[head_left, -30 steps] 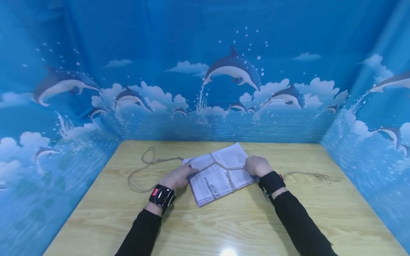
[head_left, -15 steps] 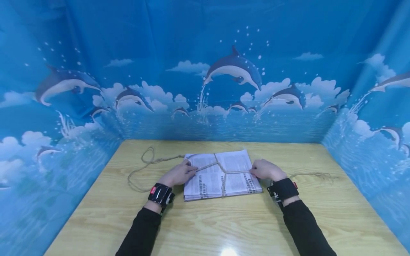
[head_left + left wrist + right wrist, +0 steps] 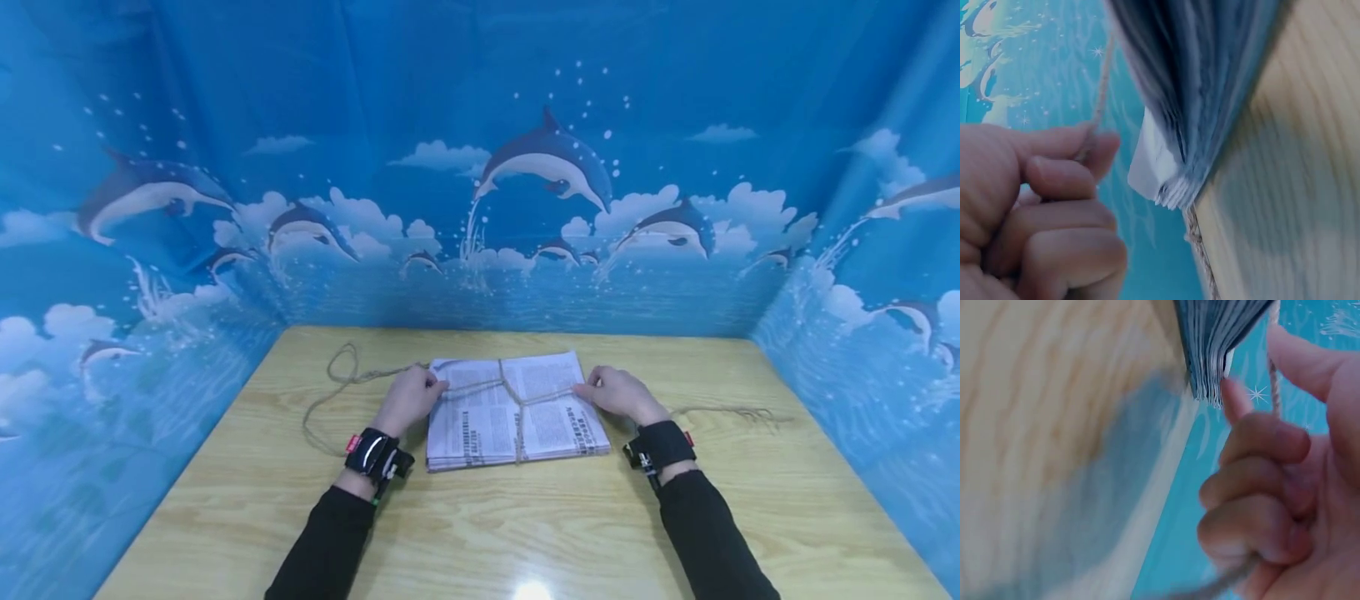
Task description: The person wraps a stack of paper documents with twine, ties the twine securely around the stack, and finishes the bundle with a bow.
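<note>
A stack of newspapers [image 3: 480, 425] lies flat on the table, crossed by a twine [image 3: 519, 429] that runs over its top front to back and sideways. My left hand [image 3: 410, 398] is at the stack's left edge; in the left wrist view its thumb and forefinger pinch the twine [image 3: 1104, 81]. My right hand [image 3: 618, 392] is at the right edge. The right wrist view shows its curled fingers [image 3: 1254, 519] around the twine [image 3: 1275, 394], with the tail coming out below them. Sheet edges [image 3: 1210, 369] of the stack face the right palm.
A loose loop of twine [image 3: 315, 404] lies on the table left of the stack. The frayed twine end [image 3: 761, 414] lies to the right. Behind the wooden table [image 3: 480, 533] hangs a blue dolphin-print curtain [image 3: 420, 125], which also covers both sides.
The newspaper stack has turned from a slant to nearly square with the table. My right hand has shifted slightly right; my left hand has drawn back a little to the left, still pinching the twine.
</note>
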The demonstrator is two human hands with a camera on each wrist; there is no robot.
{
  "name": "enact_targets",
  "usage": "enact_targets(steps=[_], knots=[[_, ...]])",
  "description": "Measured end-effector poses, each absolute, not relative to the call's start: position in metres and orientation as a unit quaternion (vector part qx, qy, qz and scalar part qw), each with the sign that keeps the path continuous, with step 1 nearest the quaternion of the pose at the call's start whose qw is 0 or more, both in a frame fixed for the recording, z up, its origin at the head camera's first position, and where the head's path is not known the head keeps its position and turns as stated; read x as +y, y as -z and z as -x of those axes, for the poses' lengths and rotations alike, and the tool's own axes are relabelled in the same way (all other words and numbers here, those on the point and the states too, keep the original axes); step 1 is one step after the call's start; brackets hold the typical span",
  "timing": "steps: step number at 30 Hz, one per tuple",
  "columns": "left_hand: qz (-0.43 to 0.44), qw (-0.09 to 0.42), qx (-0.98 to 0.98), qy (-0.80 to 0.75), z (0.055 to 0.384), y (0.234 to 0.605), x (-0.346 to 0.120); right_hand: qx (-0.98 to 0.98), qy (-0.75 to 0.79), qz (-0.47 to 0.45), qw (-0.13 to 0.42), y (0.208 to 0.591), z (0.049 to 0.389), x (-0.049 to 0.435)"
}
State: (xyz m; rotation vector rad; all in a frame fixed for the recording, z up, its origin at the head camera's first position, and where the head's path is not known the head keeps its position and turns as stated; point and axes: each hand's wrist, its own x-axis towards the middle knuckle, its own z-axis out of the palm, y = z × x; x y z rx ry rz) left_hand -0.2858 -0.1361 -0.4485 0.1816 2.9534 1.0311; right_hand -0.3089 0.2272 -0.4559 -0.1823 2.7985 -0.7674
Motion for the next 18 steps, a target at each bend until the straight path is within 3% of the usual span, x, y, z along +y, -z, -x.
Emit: enact_targets(steps=[10,18], knots=[[0.013,0.083,0.943,-0.321,0.2823,0.455,-0.1378,0.962,0.243,0.024,0.12,0.4588,0.3056,0.2277],[0.036,0.087,0.945,-0.314,0.2816,0.4503,-0.1367,0.963,0.244,0.008,0.118,0.451,0.3041,0.2262]])
